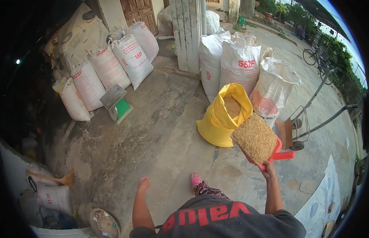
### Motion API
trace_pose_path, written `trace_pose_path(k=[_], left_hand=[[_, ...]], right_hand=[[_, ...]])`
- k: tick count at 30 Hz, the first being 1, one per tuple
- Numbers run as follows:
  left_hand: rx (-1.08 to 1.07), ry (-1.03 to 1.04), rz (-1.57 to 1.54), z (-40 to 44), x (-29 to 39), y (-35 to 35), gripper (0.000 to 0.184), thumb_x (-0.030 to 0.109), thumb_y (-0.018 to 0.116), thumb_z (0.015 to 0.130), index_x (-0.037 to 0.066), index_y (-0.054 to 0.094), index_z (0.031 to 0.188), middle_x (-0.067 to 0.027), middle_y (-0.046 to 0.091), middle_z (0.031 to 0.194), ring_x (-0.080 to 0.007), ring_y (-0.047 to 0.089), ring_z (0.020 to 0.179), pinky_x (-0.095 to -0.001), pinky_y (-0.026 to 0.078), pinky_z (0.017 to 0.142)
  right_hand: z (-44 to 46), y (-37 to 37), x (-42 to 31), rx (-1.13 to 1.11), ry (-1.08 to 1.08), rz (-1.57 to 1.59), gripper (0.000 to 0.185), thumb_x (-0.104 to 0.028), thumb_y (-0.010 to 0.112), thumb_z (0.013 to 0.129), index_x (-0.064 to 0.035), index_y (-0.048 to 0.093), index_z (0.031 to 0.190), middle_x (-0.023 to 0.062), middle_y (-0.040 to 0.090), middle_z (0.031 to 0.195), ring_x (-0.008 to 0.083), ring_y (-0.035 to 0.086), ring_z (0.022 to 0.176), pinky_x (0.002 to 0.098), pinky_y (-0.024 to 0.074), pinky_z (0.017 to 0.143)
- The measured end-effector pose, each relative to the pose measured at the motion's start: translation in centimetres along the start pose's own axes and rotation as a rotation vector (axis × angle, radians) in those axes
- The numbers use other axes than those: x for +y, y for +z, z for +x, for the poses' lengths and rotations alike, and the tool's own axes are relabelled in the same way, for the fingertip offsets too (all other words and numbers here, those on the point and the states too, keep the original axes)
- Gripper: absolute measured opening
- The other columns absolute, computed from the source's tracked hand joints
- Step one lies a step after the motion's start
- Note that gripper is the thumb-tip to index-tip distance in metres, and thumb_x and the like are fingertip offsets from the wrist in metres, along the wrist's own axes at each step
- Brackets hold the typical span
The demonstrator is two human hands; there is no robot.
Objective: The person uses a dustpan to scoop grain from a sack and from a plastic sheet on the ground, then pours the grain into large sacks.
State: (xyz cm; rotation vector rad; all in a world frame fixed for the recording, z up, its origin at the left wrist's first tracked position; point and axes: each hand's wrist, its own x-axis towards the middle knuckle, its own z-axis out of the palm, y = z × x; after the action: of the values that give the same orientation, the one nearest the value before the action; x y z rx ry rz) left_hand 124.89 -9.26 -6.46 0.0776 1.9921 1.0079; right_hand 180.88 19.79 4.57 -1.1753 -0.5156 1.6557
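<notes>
My right hand (268, 170) is closed on the near edge of a red plastic dustpan (276, 150), whose handle juts out to the right. A heap of golden grain (255, 137) fills the dustpan, which is held level. Its far corner is close to the mouth of a yellow sack (215, 126); whether they touch I cannot tell. The sack stands upright with its top open, and light brown grain (232, 107) shows inside. My left hand (143, 183) hangs over the concrete floor, away from any object. Its fingers are not clear.
White sacks (240, 63) stand behind the yellow one, beside an open white sack (277, 77). To the right is a hand truck (297, 139). More filled sacks (109, 65) lean at the left, near a green scale (122, 108). A pillar (188, 35) rises at the back.
</notes>
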Motion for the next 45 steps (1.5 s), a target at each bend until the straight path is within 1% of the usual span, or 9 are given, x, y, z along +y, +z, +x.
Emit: trace_pose_path(k=[10,13,20,25,28,31,33,40,45], left_hand=[[0.031,-0.505,0.05,11.0,2.6,-5.2,0.036,0.022,0.049,0.083,0.012,0.043,0.116,-0.0132,0.047,0.107,-0.0306,0.055,0.084,-0.0398,0.044,0.066],[0.131,-0.68,0.006,13.9,7.3,-6.9,0.038,0.022,0.046,0.085,0.004,0.039,0.118,-0.0185,0.045,0.111,-0.0333,0.053,0.088,-0.0437,0.044,0.072],[0.14,-0.68,0.061,29.2,24.5,-7.9,0.036,0.019,0.046,0.085,0.005,0.04,0.117,-0.0156,0.047,0.106,-0.0326,0.053,0.085,-0.0424,0.044,0.072],[0.002,-0.251,0.216,46.3,42.5,-1.1,0.023,0.023,0.049,0.082,0.011,0.047,0.102,-0.0081,0.048,0.086,-0.0215,0.049,0.066,-0.0356,0.044,0.06],[-0.194,0.033,0.296,48.1,58.0,9.6,0.024,0.024,0.048,0.083,0.014,0.049,0.104,-0.0032,0.049,0.084,-0.0158,0.049,0.065,-0.0328,0.043,0.06],[-0.369,0.213,0.386,49.2,69.4,20.1,0.03,0.026,0.05,0.083,0.014,0.048,0.11,-0.0011,0.051,0.089,-0.0124,0.051,0.069,-0.027,0.043,0.062],[-0.455,0.341,0.474,47.9,75.6,26.9,0.033,0.027,0.05,0.083,0.012,0.048,0.112,-0.001,0.052,0.092,-0.0109,0.051,0.072,-0.024,0.042,0.063],[-0.862,0.817,0.479,40.1,88.6,47.5,0.033,0.022,0.052,0.083,0.005,0.05,0.111,-0.0005,0.055,0.092,-0.0069,0.05,0.075,-0.0205,0.04,0.064],[-1.073,1.026,0.488,35.0,94.1,58.8,0.031,0.021,0.053,0.082,0.002,0.053,0.107,-0.0036,0.057,0.093,-0.0097,0.051,0.078,-0.0231,0.041,0.069]], right_hand=[[14.8,15.9,-2.7,0.098,0.034,-0.046,0.032,0.004,0.042,0.072,0.0095,0.042,0.103,0.0155,0.054,0.095,0.0245,0.058,0.081,0.0315,0.0518,0.067],[18.2,20.7,-3.7,0.154,0.042,0.026,0.028,0.003,0.044,0.073,0.0084,0.044,0.1,0.0146,0.054,0.093,0.0233,0.058,0.08,0.0306,0.0515,0.069],[24.0,29.6,-6.8,0.279,-0.009,0.134,0.023,0.0,0.045,0.075,0.008,0.047,0.097,0.0146,0.055,0.093,0.0238,0.059,0.077,0.0282,0.0506,0.06],[27.1,33.1,-10.3,0.325,-0.063,0.19,0.025,0.002,0.043,0.074,0.0097,0.045,0.098,0.0196,0.052,0.094,0.0283,0.058,0.082,0.0314,0.052,0.066],[29.1,34.8,-13.4,0.345,-0.078,0.065,0.022,0.001,0.044,0.074,0.0085,0.047,0.094,0.0141,0.055,0.078,0.0238,0.06,0.067,0.0277,0.0475,0.053],[31.0,36.9,-16.0,0.534,-0.152,0.114,0.02,-0.001,0.045,0.075,0.0088,0.048,0.091,0.0134,0.056,0.077,0.0217,0.059,0.063,0.027,0.0449,0.05],[32.8,36.2,-17.4,0.472,-0.12,0.059,0.017,-0.002,0.046,0.075,0.0083,0.05,0.088,0.0126,0.056,0.076,0.0199,0.058,0.062,0.0265,0.0437,0.048],[37.6,37.9,-22.5,0.644,-0.227,0.119,0.016,-0.002,0.05,0.073,0.0056,0.051,0.088,0.0106,0.055,0.077,0.0163,0.054,0.058,0.0268,0.0426,0.048],[40.8,39.1,-25.7,0.629,-0.223,0.139,0.024,0.002,0.049,0.074,0.009,0.048,0.096,0.0139,0.056,0.09,0.022,0.059,0.077,0.0327,0.051,0.066]])
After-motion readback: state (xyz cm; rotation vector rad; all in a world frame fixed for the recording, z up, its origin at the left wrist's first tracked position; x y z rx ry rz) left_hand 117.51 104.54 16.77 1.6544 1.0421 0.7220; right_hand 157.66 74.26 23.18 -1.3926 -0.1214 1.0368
